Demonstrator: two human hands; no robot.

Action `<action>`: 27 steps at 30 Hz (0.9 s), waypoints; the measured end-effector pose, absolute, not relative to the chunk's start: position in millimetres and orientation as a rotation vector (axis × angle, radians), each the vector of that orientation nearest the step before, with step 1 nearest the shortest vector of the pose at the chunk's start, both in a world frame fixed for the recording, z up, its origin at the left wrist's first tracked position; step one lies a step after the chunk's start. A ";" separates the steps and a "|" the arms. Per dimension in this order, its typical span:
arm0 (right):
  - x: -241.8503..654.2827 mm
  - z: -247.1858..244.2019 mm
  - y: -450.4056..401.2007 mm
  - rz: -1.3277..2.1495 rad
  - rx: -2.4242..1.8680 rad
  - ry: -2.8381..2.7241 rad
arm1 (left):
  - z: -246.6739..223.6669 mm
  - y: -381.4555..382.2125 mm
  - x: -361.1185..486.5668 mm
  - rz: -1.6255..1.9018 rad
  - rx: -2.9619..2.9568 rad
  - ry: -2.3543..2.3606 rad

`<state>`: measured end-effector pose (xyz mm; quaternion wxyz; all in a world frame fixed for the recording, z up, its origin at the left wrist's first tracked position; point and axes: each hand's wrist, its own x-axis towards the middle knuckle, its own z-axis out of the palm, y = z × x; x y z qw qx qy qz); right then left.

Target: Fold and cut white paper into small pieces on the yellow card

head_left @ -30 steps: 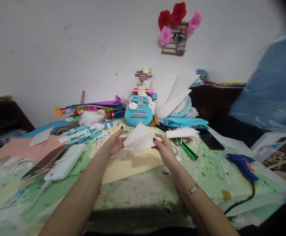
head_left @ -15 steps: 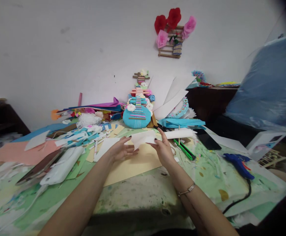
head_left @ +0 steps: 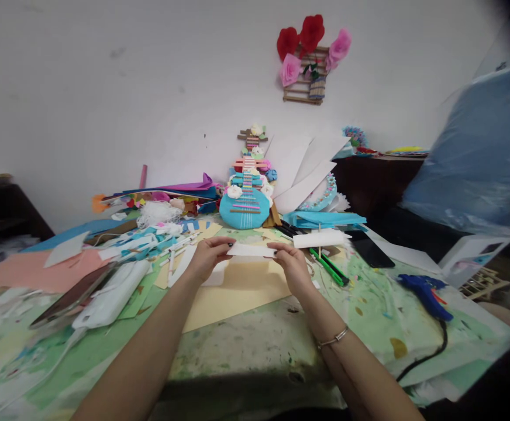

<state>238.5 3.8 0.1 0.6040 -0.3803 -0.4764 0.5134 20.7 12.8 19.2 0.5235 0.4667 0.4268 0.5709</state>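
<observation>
L hand (head_left: 210, 258), just lt. of frame ctr, pinches one end of a white paper (head_left: 251, 250) btwn thumb and fingers; R hand (head_left: 292, 264), just rt. of ctr, pinches the other end likewise. Paper lies crosswise at frame ctr, stretched btwn the two hands, showing as a narrow strip; whether folded or merely seen near edge-on, cannot tell. Below it, at lower ctr, a beige sheet (head_left: 237, 298) lies on the green table cover (head_left: 364, 345), w/ a white pc. (head_left: 214, 277) on it near L hand. R wrist bears a bracelet (head_left: 334, 337).

Rt. of R hand: white roll (head_left: 319, 238), green cutter (head_left: 330, 269) and black phone (head_left: 371, 249); farther out, at rt. of frame, blue glue gun (head_left: 426, 294) w/ black cord. Lt. of L hand: white power strip (head_left: 110, 297) w/ cable, dark-faced device (head_left: 68, 297) beside it, and pink sheet (head_left: 44, 270) at far lt.

Bkgd, ctr: blue lute-shaped craft (head_left: 244, 211) w/ strings, propped upright beyond the paper. Upper rt. of ctr: wall ornament (head_left: 304, 90) w/ red and pink flowers. Rt. edge: bluish plastic bag (head_left: 474, 152).
</observation>
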 end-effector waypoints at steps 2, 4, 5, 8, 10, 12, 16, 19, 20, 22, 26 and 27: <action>239.8 1.2 3.7 1.242 -0.819 -1.088 | 20.0 13.0 18.7 1.359 1.116 0.977; 240.4 3.1 2.8 1.269 -0.772 -1.087 | 21.0 13.0 17.3 1.356 1.105 0.936; 240.5 4.2 2.1 1.266 -0.764 -1.090 | 21.4 13.1 16.7 1.364 1.098 0.915; 240.2 7.1 0.4 1.233 -0.767 -1.096 | 20.6 13.9 15.9 1.385 1.111 0.882; 240.1 8.0 -0.3 1.217 -0.769 -1.103 | 18.8 14.8 16.1 1.375 1.141 0.891; 240.0 7.9 -0.4 1.198 -0.778 -1.114 | 17.2 15.4 16.7 1.365 1.161 0.905; 239.8 5.9 1.0 1.150 -0.816 -1.112 | 17.4 14.5 19.1 1.396 1.131 0.914; 239.6 4.0 2.4 1.119 -0.835 -1.080 | 18.7 13.0 21.4 1.425 1.104 0.921; 239.6 3.6 2.8 1.110 -0.837 -1.066 | 18.9 12.7 22.1 1.425 1.100 0.914; 239.7 3.4 3.1 1.100 -0.834 -1.045 | 18.7 12.5 23.5 1.420 1.091 0.886; 240.1 4.7 3.0 1.113 -0.817 -1.060 | 17.2 13.3 24.7 1.420 1.075 0.835; 240.2 4.9 3.0 1.120 -0.811 -1.069 | 16.9 13.6 24.7 1.424 1.073 0.832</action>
